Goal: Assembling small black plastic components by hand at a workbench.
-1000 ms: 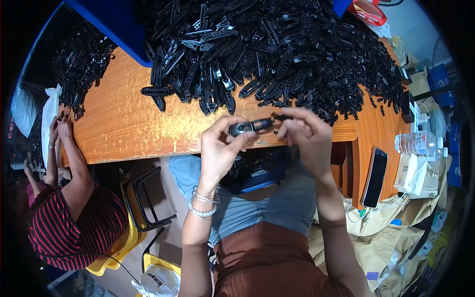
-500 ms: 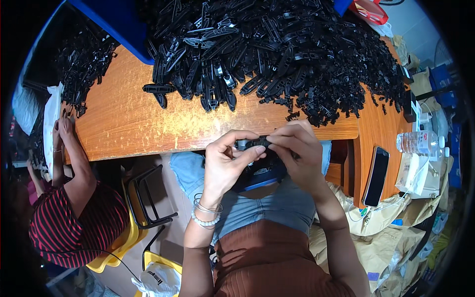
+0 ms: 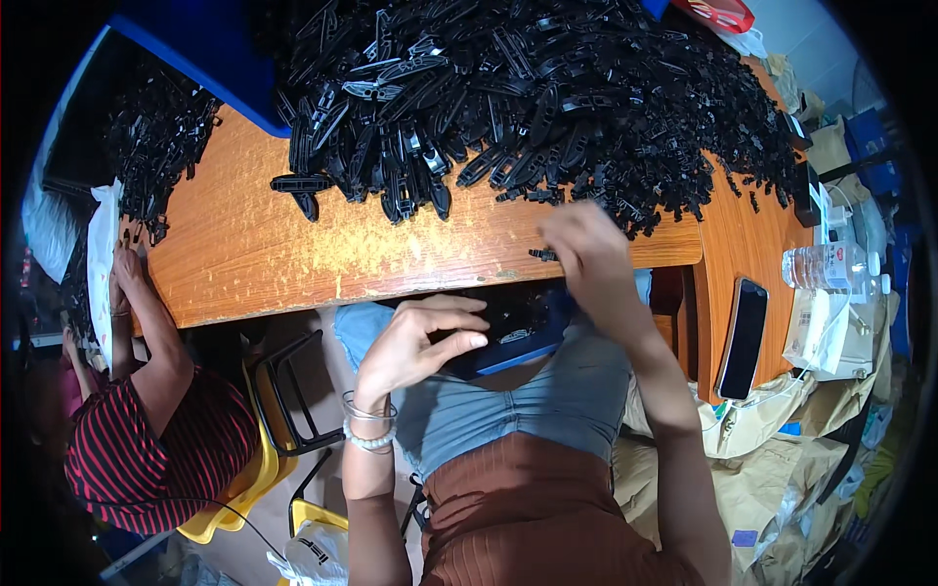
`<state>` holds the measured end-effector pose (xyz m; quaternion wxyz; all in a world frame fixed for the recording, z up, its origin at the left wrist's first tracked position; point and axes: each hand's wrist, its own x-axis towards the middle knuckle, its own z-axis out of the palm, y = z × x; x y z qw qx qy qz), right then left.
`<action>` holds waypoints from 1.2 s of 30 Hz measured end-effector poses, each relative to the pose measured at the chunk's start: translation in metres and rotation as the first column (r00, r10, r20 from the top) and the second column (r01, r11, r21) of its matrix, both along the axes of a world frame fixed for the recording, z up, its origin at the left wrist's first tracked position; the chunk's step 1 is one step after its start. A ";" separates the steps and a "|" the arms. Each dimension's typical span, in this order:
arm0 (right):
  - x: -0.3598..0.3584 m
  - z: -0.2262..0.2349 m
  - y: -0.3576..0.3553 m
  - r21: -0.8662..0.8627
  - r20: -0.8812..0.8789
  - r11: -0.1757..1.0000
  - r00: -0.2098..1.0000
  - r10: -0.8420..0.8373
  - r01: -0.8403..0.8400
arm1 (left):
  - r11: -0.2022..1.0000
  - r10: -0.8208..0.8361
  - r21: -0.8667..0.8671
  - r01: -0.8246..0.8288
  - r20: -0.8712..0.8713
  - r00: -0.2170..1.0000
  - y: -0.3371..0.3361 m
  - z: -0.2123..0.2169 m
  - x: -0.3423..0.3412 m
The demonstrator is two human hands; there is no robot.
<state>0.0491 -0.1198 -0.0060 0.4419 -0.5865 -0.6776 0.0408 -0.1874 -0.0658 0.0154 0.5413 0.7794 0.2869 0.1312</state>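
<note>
My left hand (image 3: 415, 344) is over my lap, thumb and forefinger apart with nothing visible between them. Below its fingertips a blue bin (image 3: 518, 357) rests on my lap, with black plastic parts (image 3: 513, 322) inside. My right hand (image 3: 591, 256) is above the table's front edge, its fingers bent and smeared by motion. Close to those fingertips a small black clip-like piece (image 3: 542, 254) lies on the wood; whether they touch it I cannot tell. Behind it rises a heap of small black plastic pieces (image 3: 635, 181), merging on the left with longer oval black plastic parts (image 3: 410, 146).
The wooden table (image 3: 244, 234) spans the front. A large blue bin (image 3: 210, 59) stands at the back left. To the right lie a phone (image 3: 743, 337) and a clear plastic bottle (image 3: 826, 269). A co-worker in a striped shirt (image 3: 161, 449) sits at the left, near a chair (image 3: 283, 391).
The black part held between my two hands is out of them. My left hand has moved left and opened; my right hand has risen toward the heap over the table.
</note>
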 end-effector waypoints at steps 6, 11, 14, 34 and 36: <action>0.008 -0.008 0.036 -0.035 0.350 0.977 0.918 -0.187 0.212 | 0.940 0.239 0.194 -0.281 0.214 0.947 0.033 0.006 0.071; 0.003 -0.001 0.023 0.162 0.239 0.974 0.952 -0.193 0.156 | 0.792 0.289 0.422 -0.442 0.378 0.880 0.069 -0.001 0.142; 0.009 -0.012 0.018 0.123 0.252 0.981 0.952 -0.175 0.148 | 0.729 0.310 0.590 -0.347 0.168 0.936 0.074 -0.001 0.166; -0.014 0.016 -0.009 -0.043 -0.588 0.998 0.807 -0.053 0.035 | 0.837 0.368 -0.538 -0.098 0.421 0.829 0.019 -0.003 0.073; -0.021 0.023 -0.013 -0.016 -0.576 0.998 0.816 0.043 -0.064 | 0.848 0.390 -0.515 -0.129 0.441 0.808 0.008 -0.004 0.069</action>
